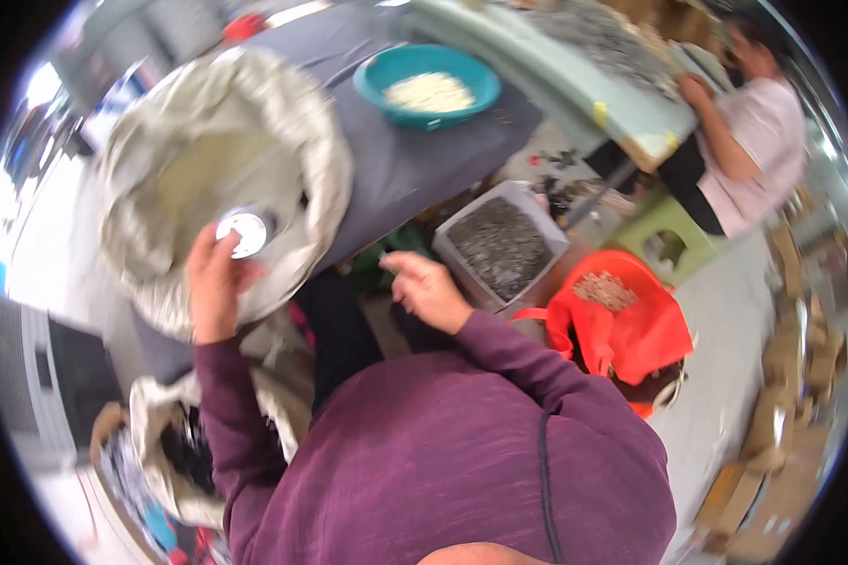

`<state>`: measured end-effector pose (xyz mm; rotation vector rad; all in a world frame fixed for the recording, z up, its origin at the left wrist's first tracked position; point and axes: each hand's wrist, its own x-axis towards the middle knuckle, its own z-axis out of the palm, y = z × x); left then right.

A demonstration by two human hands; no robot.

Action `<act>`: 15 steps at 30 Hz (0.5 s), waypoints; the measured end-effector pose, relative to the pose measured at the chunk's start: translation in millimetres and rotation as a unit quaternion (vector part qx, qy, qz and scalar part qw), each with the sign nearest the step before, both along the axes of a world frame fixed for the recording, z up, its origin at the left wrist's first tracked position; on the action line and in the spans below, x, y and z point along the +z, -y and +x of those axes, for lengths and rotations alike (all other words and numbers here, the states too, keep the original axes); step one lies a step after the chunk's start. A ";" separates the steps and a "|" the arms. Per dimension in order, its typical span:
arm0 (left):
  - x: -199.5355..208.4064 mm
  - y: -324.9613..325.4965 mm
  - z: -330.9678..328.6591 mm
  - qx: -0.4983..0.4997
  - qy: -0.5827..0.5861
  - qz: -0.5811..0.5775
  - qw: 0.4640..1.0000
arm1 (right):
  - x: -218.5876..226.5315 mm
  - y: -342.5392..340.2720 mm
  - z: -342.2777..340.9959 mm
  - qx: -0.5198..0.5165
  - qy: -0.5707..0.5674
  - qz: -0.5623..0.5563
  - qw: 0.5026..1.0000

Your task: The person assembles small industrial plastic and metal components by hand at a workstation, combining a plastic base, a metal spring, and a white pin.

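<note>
The person's left forearm [224, 405] reaches forward, the left hand [215, 290] curved in a grip. The right forearm [513, 350] angles inward across the front, the right hand [432, 292] partly curled, index finger extended furthest.

A person [758, 165] in pale pink, well right of the right hand [431, 290].
This person is at a pale tabletop [558, 77]; a green stool [652, 218] stands nearer the hand, and cardboard boxes [777, 471] lie farther right.
</note>
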<state>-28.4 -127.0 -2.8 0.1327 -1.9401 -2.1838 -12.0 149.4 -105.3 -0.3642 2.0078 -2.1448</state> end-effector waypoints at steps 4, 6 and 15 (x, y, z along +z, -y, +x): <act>-10.8 -38.5 36.1 -0.113 0.043 0.132 0.984 | 76.7 18.4 10.7 0.030 -0.285 0.124 0.950; -16.7 -47.8 47.6 -0.111 0.049 0.185 0.975 | 88.0 30.3 14.2 0.037 -0.359 0.143 0.922; -19.8 -57.8 62.5 -0.059 0.030 0.136 0.989 | 95.1 37.3 24.6 0.040 -0.410 0.271 0.870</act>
